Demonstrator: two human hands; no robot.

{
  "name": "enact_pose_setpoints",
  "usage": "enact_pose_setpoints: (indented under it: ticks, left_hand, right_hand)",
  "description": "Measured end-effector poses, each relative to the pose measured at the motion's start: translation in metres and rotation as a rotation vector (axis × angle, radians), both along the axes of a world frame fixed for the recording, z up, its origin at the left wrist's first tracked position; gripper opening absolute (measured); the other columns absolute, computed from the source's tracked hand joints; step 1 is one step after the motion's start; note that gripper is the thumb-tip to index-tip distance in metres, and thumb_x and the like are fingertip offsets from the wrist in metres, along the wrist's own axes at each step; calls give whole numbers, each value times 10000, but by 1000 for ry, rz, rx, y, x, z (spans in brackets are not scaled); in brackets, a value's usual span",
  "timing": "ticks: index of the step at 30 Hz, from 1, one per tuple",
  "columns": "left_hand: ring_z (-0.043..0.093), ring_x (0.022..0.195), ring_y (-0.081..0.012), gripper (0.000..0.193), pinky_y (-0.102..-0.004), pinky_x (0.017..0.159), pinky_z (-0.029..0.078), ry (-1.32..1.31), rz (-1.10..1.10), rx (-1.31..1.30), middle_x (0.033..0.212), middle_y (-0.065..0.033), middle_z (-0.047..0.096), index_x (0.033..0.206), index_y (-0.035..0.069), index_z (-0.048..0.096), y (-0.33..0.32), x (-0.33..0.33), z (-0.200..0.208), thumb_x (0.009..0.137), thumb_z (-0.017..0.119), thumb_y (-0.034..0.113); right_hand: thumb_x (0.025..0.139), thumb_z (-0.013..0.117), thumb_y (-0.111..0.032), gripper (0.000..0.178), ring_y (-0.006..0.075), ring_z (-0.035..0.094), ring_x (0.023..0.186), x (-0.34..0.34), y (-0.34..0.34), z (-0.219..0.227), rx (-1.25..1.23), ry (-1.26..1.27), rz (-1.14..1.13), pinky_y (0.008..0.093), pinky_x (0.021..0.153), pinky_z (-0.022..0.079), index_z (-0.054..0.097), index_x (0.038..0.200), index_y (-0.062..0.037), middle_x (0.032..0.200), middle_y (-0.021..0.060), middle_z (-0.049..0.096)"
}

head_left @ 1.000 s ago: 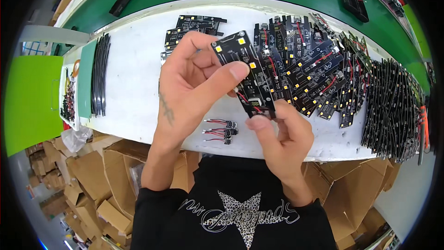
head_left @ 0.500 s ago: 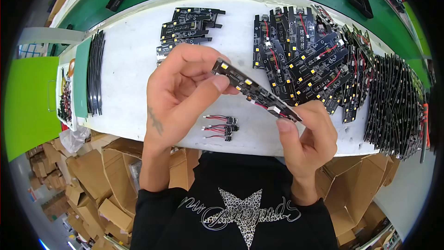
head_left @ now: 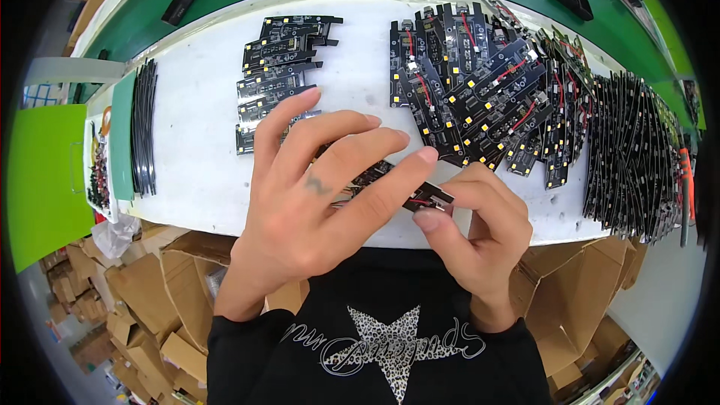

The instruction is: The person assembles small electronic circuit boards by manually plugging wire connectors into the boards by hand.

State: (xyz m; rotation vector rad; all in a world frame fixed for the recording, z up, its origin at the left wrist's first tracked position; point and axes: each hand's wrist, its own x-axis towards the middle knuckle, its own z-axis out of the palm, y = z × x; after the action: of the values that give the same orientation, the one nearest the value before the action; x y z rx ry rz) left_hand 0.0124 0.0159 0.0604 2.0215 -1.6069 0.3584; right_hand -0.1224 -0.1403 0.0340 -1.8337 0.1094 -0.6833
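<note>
A narrow black circuit board [head_left: 433,196] with a short red wire and small connector slants in front of me. My right hand [head_left: 487,231] pinches its near right end between thumb and fingers. Over the rest of the board spreads my left hand [head_left: 322,187], back upward and fingers apart, hiding much of it. Whether the left fingers touch the board is hard to make out. Beyond the left hand lies a column of similar boards [head_left: 279,53] with yellow-white squares. The small red-and-black cables are almost wholly covered by the left hand.
Many wired boards are heaped [head_left: 480,90] at the right of the white table [head_left: 195,120], beside a stack of dark strips [head_left: 634,157]. Black strips [head_left: 144,127] lie at left. Black housings [head_left: 185,0] sit on the green surface behind. Cardboard boxes [head_left: 150,292] stand below.
My left hand has let go of the board's far end and opened out over it. My right hand keeps its pinch and has moved slightly left and down with the board.
</note>
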Motion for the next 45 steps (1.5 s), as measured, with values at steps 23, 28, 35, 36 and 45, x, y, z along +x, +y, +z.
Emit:
enact_pose_setpoints:
  ticks: [23,28,35,36,45]
  left_hand:
    - [643,922,-291,511,-381,810,497,528,-257,-93,1014,-73,705,1057,94,760,2,4,-10,552,804,23]
    - [649,923,-301,531,-385,826,498,468,-171,-39,1037,-127,701,1091,25,744,15,16,-7,564,769,-31]
    - [629,965,-211,623,-286,836,492,443,184,10,1085,-141,678,1258,-32,657,65,48,4,658,820,-72]
    - [661,956,-227,603,-295,811,534,493,261,-20,1071,-123,711,1234,45,701,67,50,4,653,860,4]
    - [637,1021,-222,559,-303,891,504,461,278,36,1151,-98,677,1248,63,694,67,61,-5,705,797,-20]
  right_hand:
    - [772,742,53,92,90,555,600,-4,-5,-11,471,105,300,240,541,410,685,837,20,710,42,615]
    - [799,718,82,123,158,604,741,-8,-6,-11,725,64,288,277,683,467,711,918,49,841,104,672]
    - [762,781,57,185,193,632,729,-1,14,-14,92,221,71,269,630,482,718,922,-10,877,94,692]
    - [763,788,45,178,219,635,726,3,21,-14,-40,232,61,276,627,488,712,914,-11,871,95,687]
    - [704,829,-17,270,237,596,806,20,39,-33,-360,130,62,331,632,480,711,945,-51,979,58,659]
